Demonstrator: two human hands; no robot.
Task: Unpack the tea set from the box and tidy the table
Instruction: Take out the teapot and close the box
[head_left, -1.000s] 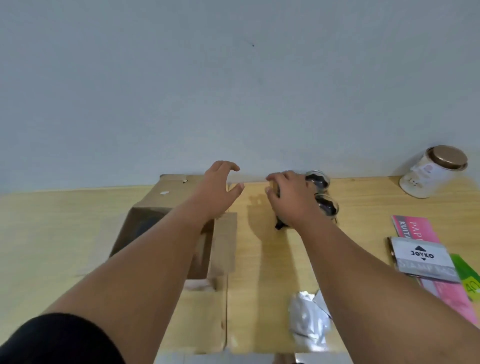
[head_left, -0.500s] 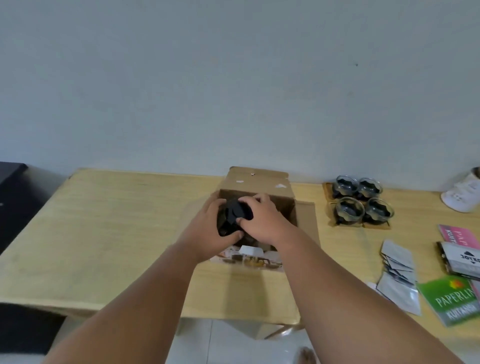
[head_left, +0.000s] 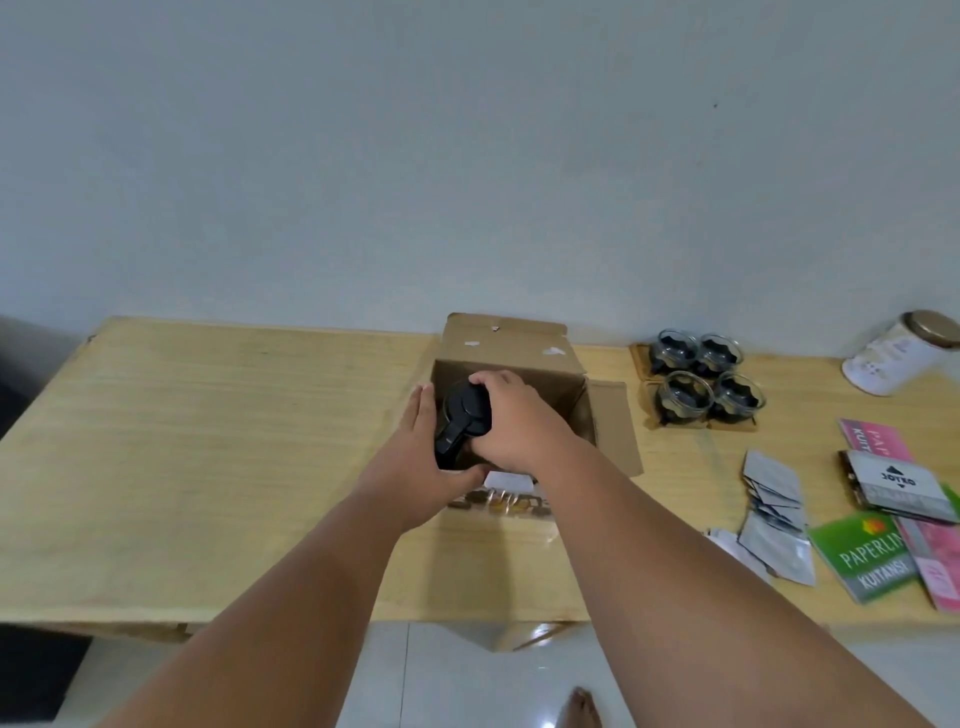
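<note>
here we have both hands in the open box (head_left: 524, 358) at the bench (head_left: 208, 441) middle. our left hand (head_left: 415, 467) cups the black-lidded pot (head_left: 465, 415) from nine o'clock, fingers flat along its side, thumb under the handle. our right hand (head_left: 511, 423) is clamped over the lid from three o'clock. the pot sits inside the box, at its left wall. at two o'clock of the box, four glass cups (head_left: 704, 384) stand close together on a small tray. at four o'clock lie silver sachets (head_left: 774, 509), a green booklet (head_left: 862, 556) and pink papers (head_left: 935, 561). a tin (head_left: 898, 358) leans at the far right.
</note>
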